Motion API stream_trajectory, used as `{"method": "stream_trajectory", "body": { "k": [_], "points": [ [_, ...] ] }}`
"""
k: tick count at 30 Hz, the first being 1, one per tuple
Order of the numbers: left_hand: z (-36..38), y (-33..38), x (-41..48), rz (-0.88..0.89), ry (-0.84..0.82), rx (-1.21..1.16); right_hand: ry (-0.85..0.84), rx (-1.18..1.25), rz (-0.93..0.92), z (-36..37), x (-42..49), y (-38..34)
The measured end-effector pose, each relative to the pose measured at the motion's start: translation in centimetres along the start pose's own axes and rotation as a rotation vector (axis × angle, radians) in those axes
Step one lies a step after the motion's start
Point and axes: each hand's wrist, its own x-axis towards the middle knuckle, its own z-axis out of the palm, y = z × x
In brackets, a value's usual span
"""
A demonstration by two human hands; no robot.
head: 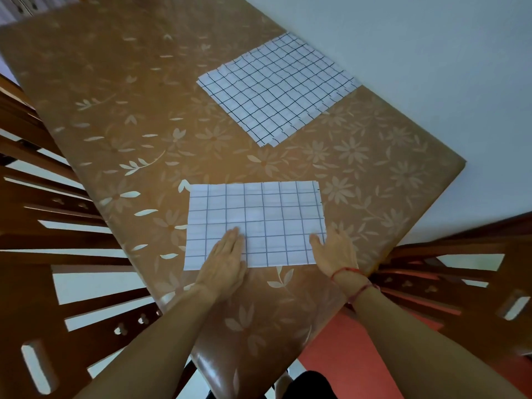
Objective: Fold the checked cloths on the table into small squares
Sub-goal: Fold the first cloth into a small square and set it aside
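The folded checked cloth [256, 223] lies flat on the near part of the table [115, 116]. The left hand [223, 262] presses its near edge, fingers straight; the right hand [335, 254] rests flat at the near right corner — nothing gripped. A stack of checked cloths [277, 87] lies farther back, well apart.

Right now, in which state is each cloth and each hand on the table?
Near cloth: flat, a rectangle, seemingly folded, not yet a small square.
Far stack of cloths: spread flat, layered, untouched.
Left hand: flat, pressing the near cloth.
Right hand: flat, pressing the near cloth's right edge.
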Motion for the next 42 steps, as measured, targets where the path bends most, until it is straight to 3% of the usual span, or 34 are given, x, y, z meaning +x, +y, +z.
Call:
{"method": "stream_trajectory", "body": {
  "k": [10,15,24,31,37,42],
  "points": [
    [0.7,1.4,3.0,0.057,-0.165,0.038,-0.044,0.580,0.294,-1.9,4.8,-1.2],
    [0.8,1.4,2.9,0.054,-0.159,0.022,-0.044,0.667,0.390,-1.9,6.4,-1.6],
    [0.7,1.4,2.9,0.055,-0.165,0.012,-0.195,0.789,0.505,-1.7,7.2,-1.6],
    [0.3,1.3,2.7,0.065,-0.160,0.022,-0.130,0.761,0.418,-1.6,6.1,-0.5],
    [0.6,2.3,1.7,0.087,-0.148,0.028,-0.011,0.975,0.485,-0.4,3.9,0.0],
    [1.2,2.9,0.8,0.073,-0.134,0.055,-0.041,1.239,0.603,0.0,1.4,-0.8]
  ]
}}
